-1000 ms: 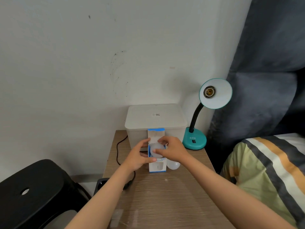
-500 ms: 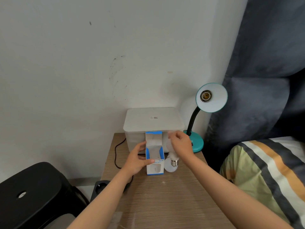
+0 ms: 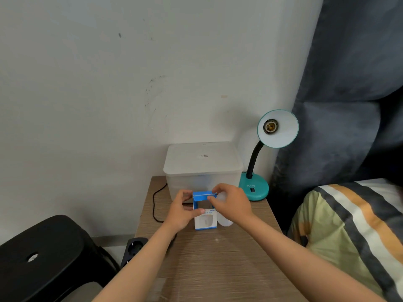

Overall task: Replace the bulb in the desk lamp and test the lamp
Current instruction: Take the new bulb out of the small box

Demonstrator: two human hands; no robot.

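Both hands meet at the small blue-and-white cardboard bulb box (image 3: 205, 212) standing on the wooden bedside table (image 3: 218, 258): left hand (image 3: 182, 212) grips its left side, right hand (image 3: 232, 203) pinches the blue top flap, with a white bulb (image 3: 224, 221) just right of the box, partly hidden by that hand so I cannot tell whether it holds it. Behind the box sits a frosted plastic lidded container (image 3: 202, 166); right of that stands the teal gooseneck desk lamp (image 3: 261, 162), socket empty. Left of the box, a black cable (image 3: 155, 205) runs down to a black power strip (image 3: 133, 247) beside a black plastic stool (image 3: 43, 258).

Bedroom: bedside table (image 3: 229, 258), striped bedding (image 3: 349, 225) (curtain (image 3: 349, 83) behind).
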